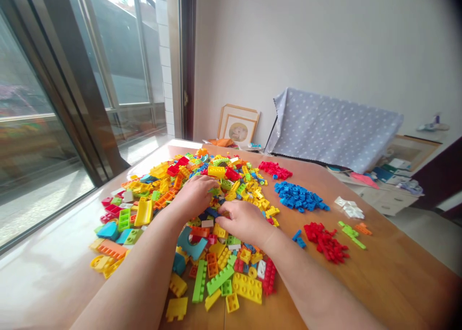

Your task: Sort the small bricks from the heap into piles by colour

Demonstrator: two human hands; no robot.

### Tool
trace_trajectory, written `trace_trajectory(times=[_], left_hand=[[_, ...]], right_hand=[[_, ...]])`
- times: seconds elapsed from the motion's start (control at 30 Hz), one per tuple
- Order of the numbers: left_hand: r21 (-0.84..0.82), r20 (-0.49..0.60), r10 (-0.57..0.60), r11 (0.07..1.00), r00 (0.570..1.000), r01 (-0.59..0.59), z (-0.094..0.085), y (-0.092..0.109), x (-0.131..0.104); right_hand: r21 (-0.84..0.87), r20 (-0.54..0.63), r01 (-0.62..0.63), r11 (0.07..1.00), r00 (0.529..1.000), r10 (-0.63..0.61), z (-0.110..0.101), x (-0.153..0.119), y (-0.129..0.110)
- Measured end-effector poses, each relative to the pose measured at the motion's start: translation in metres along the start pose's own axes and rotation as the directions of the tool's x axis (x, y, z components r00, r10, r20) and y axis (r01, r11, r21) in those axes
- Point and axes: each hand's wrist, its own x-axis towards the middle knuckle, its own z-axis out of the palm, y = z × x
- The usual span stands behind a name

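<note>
A big mixed heap of toy building bricks in yellow, green, orange, red and blue covers the middle of the table. My left hand reaches into the heap from above, its fingers bent forward over the bricks and its fingertips partly hidden. Just to its right is my right hand, thumb and forefinger apart, close to a dark blue brick. I see no brick held in either hand. A yellow brick lies right beyond my left fingers, and a teal arched piece lies between my forearms.
On the right of the wooden table are separate piles: blue bricks, red bricks, farther red bricks, white bricks, and a few green bricks and orange bricks. A dotted cloth hangs behind; a glass door stands left.
</note>
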Motion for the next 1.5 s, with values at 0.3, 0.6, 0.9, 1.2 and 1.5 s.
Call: trace_trajectory(times=[0.3,0.6,0.9,1.2,1.5], left_hand=[[0.037,-0.068,-0.101,0.994,0.993,0.104,-0.003,-0.001,0.000],[0.044,-0.109,-0.163,0.985,0.981,0.168,-0.007,0.003,0.000],[0.044,-0.066,-0.187,0.981,0.980,0.190,-0.009,0.011,-0.002],[0.054,-0.083,-0.199,0.978,0.977,0.203,-0.011,0.013,-0.002],[0.033,-0.076,-0.231,0.972,0.970,0.234,-0.010,0.006,0.000]], right_hand=[[-0.177,-0.004,0.022,0.984,1.000,-0.023,0.005,0.017,-0.019],[-0.240,0.258,0.227,0.944,0.952,-0.163,0.005,0.038,-0.035],[-0.204,0.308,0.207,0.957,0.941,-0.138,0.002,0.040,-0.035],[0.173,0.108,0.136,0.975,0.982,-0.156,0.006,0.036,-0.007],[0.626,-0.207,-0.219,0.749,0.878,0.430,-0.018,0.016,0.109]])
